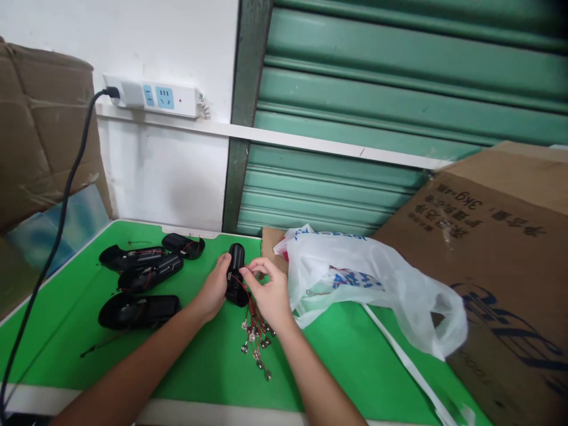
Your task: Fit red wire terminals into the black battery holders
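Observation:
My left hand [216, 288] grips the left side of a black plastic housing [237, 257] in the middle of the green table [199, 373]. At the housing's right side, the thumb and fingers of my right hand [270, 293] pinch a thin red wire [242, 279]. Below my right hand lies a bunch of red wires with small metal parts [257, 349] at their ends. Several more black housings [151, 272] with thin wires rest on the table to the left.
A white plastic bag [355, 272] lies right of my hands. Big cardboard boxes stand at the right [501, 266] and left [48, 118]. A black cable [66, 201] hangs at the left from a power strip [164, 97] on the wall.

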`<state>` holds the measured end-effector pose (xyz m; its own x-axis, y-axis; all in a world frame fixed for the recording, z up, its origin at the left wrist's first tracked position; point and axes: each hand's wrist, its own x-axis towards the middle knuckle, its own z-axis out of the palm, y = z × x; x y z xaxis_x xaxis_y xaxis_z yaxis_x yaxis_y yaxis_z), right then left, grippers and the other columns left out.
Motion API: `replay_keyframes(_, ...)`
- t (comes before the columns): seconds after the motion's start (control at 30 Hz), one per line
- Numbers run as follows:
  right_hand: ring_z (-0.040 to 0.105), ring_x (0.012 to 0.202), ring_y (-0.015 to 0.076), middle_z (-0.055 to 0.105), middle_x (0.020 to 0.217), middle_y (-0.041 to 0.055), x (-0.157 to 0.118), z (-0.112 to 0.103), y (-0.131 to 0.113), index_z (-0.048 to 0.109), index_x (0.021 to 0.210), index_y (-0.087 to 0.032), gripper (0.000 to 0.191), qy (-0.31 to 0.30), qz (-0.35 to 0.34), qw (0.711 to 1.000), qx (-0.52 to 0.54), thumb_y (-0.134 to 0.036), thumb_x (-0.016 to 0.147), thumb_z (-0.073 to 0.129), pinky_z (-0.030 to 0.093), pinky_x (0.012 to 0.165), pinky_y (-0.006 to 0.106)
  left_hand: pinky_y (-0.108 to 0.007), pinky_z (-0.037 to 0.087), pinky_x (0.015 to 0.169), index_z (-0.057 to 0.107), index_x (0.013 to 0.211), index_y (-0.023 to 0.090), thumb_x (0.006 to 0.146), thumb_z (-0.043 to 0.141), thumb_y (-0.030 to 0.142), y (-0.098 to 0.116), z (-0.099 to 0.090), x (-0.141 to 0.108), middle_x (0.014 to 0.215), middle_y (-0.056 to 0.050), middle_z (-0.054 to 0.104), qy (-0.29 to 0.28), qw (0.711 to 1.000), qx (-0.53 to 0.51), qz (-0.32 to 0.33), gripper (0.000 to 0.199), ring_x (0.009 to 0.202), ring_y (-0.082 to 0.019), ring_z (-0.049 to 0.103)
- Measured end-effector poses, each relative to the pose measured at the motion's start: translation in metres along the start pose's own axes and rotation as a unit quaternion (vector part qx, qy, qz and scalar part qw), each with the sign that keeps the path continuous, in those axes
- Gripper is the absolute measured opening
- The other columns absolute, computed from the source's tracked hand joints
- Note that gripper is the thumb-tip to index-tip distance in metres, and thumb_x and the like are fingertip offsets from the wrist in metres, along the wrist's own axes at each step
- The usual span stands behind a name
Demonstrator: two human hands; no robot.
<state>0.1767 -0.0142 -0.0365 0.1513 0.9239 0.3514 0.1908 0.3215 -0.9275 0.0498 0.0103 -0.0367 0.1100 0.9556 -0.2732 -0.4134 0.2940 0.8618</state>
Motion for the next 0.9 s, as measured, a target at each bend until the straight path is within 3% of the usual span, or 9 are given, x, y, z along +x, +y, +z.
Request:
replay_keyframes(0.3,0.062,0.084,0.0235,0.069,0.087,0.0033,-0.0003,-0.0061,0.0011,0.062,0.088,-0.026,0.007,-0.049,-0.119,0.978,-0.161,-0.024,0.092,0.058,0.046,0.077,0.034,-0.027,0.044,0.077,0.064,0.105,0.021,0.083,0.070,0.058,-0.0004,-0.0019,0.0016,0.082,0.003,0.065,0.006,1.000,0.012,0.014,0.043,0.086,-0.018,0.061)
replay_keyframes(0.5,0.063,0.084,0.0246,0.072,0.088,0.0043,0.0000,-0.0080,0.0033,0.063,0.090,-0.026,0.008,-0.065,-0.132,0.971,-0.188,-0.024,0.093,0.056,0.045,0.078,0.035,-0.027,0.044,0.080,0.065,0.100,0.021,0.080,0.071,0.060,-0.0014,-0.0033,0.0035,0.083,0.002,0.066,-0.002,0.999,0.023,0.022,0.044,0.088,-0.019,0.061)
replay_keyframes(0.67,0.065,0.074,0.0214,0.076,0.083,0.0003,-0.0006,-0.0075,0.0032,0.065,0.102,-0.025,0.012,-0.052,-0.096,0.982,-0.156,-0.023,0.091,0.063,0.048,0.078,0.034,-0.028,0.046,0.078,0.063,0.106,0.021,0.083,0.067,0.062,-0.0007,-0.0040,0.0045,0.084,0.001,0.067,-0.014,0.999,0.024,0.016,0.047,0.085,-0.019,0.063)
replay_keyframes(0.9,0.068,0.080,0.0221,0.077,0.085,0.0029,0.0021,-0.0087,0.0016,0.076,0.094,-0.024,0.014,-0.037,-0.194,0.962,-0.190,-0.019,0.094,0.062,0.050,0.077,0.035,-0.033,0.046,0.098,0.065,0.109,0.020,0.095,0.053,0.054,-0.0030,-0.0071,0.0080,0.104,-0.003,0.071,-0.002,0.993,0.100,0.070,0.038,0.107,-0.022,0.063)
